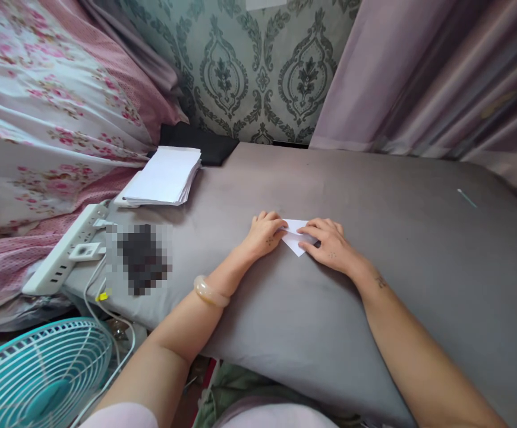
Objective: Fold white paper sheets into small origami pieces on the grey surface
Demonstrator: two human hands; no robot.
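A small piece of folded white paper (298, 242) lies on the grey-covered table, its pointed corner toward me. My left hand (266, 233) grips its left side, fingers closed at the edge. On the right side, my right hand (326, 241) pinches the paper between thumb and fingers. Both hands rest close to the cloth. Parts of the paper's two sides are hidden under my fingers. A pale bangle (210, 292) circles my left wrist.
A stack of white paper (164, 175) sits at the back left, by a black flat item (216, 148). A power strip (65, 249) with cables lines the left edge, above a turquoise fan (44, 374). A thin green stick (467, 198) lies far right.
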